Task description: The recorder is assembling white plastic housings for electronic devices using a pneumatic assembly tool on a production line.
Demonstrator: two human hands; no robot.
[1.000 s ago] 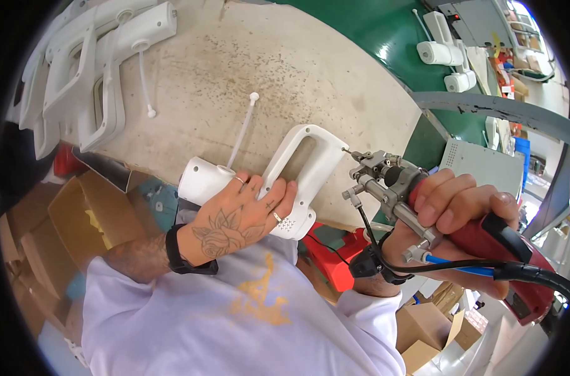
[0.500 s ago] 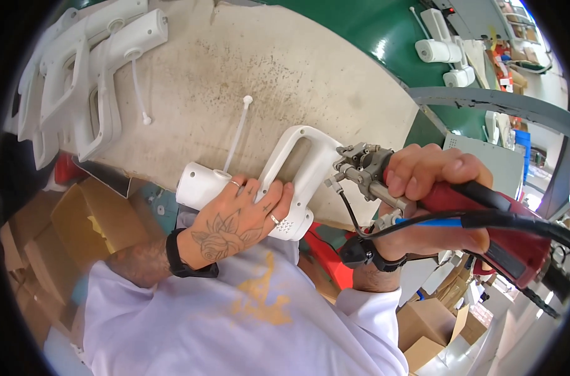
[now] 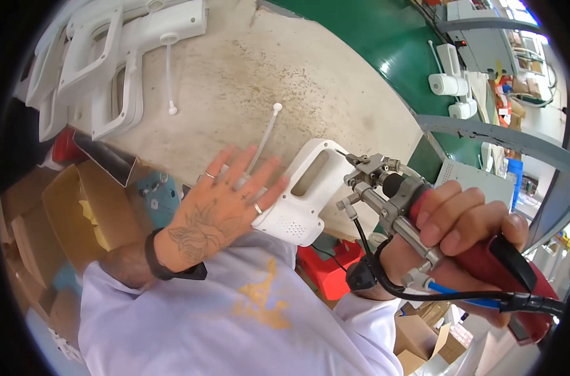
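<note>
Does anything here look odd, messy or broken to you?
Nothing looks broken. The worktop is stained and speckled. The white plastic housing overhangs its near edge, pressed down only by the flat, open left hand, while the right hand holds a red-handled tool at it.

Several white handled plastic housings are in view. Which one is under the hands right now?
The white housing at the bench's near edge: the left hand lies open across it, the red power tool in the right hand meets its handle end. The others lie stacked far left, untouched.
</note>
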